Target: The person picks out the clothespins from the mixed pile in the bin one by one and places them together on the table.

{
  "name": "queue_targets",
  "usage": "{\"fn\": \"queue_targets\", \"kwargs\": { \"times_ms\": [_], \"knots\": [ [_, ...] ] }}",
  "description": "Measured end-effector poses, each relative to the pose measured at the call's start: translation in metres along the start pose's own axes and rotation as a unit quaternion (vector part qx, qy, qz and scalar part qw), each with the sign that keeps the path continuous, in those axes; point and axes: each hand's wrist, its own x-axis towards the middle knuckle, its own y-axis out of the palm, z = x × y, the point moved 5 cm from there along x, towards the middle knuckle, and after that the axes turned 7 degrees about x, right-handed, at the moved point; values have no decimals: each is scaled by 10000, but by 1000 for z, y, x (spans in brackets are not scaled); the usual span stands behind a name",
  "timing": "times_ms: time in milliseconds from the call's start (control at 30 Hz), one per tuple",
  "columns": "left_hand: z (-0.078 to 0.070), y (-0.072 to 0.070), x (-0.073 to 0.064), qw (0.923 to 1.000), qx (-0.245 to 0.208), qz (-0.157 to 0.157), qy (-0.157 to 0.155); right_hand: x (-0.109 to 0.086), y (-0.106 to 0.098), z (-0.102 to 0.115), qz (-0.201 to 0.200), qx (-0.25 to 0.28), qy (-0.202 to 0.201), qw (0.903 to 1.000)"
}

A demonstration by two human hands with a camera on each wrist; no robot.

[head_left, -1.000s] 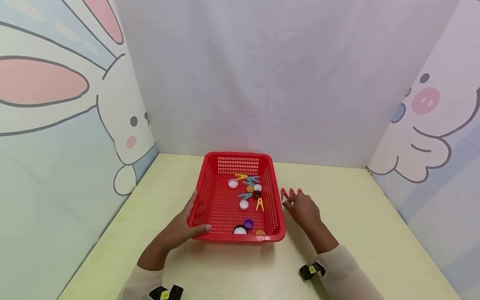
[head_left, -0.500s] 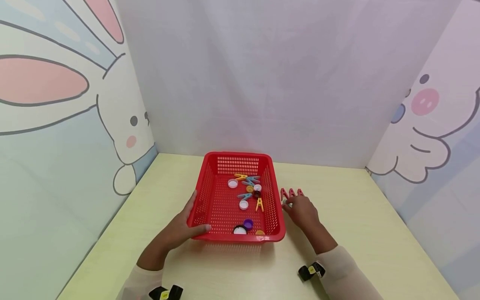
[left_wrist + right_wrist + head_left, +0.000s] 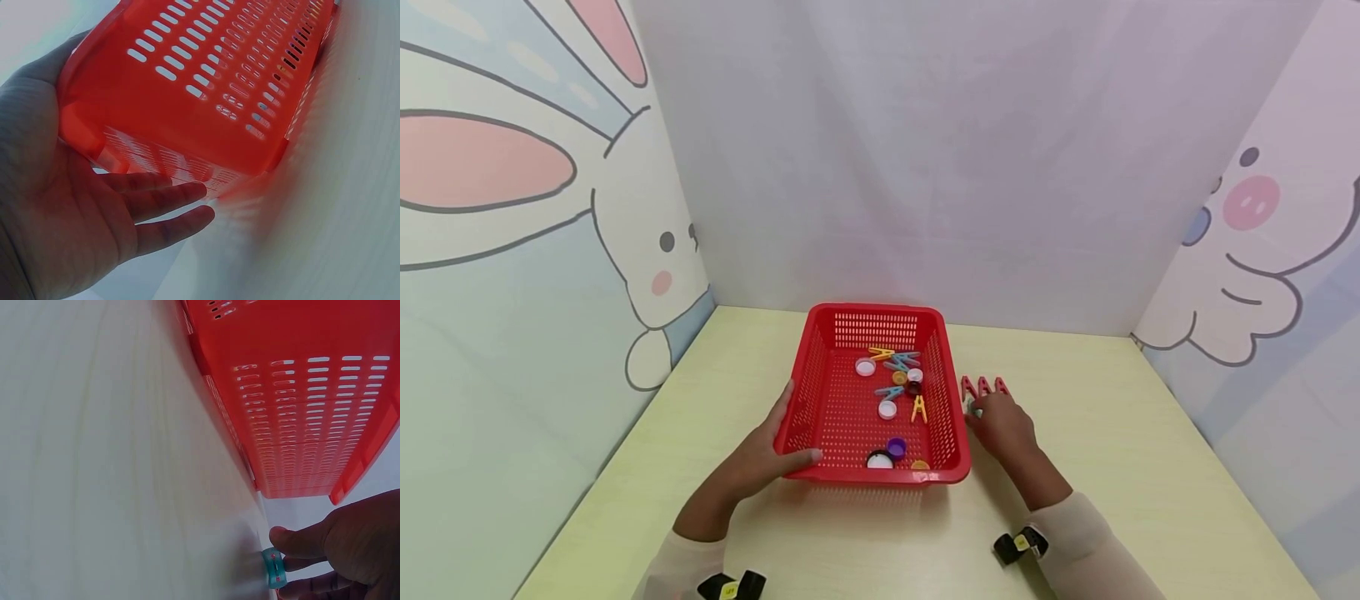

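A red plastic basket [image 3: 872, 475] stands on the table. In the head view my left hand [image 3: 752, 462] holds its near left corner, thumb over the rim and fingers along the outside wall. Those fingers [image 3: 165, 234] stretch out under the rim in the left wrist view. Right of the basket, my right hand [image 3: 1003, 429] pinches a small teal piece [image 3: 274, 567] at the table surface. Fingers hide much of it, so its kind is unclear. Just beyond that hand lie several red clothespins [image 3: 984, 385] in a row.
Inside the basket lie yellow clothespins [image 3: 919, 408], blue clothespins [image 3: 891, 392], white caps [image 3: 887, 409], a purple cap [image 3: 897, 448] and a black-rimmed white cap [image 3: 880, 461]. The pale wood table [image 3: 1097, 433] meets a grey backdrop [image 3: 910, 167] and printed side walls.
My right hand has shifted very slightly down and left, and its fingers have drawn in around the teal piece. The left hand and basket stay put.
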Motion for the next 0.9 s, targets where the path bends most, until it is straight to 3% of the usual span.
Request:
{"fn": "queue_targets", "kwargs": {
  "times_ms": [333,900],
  "knots": [
    [0,-1,-1,10000,18,-15,-18,-2,-1,3,120,-37,22,9999],
    [2,0,0,10000,2,-6,16,-7,-10,5,-56,-134,90,9999]
  ]
}}
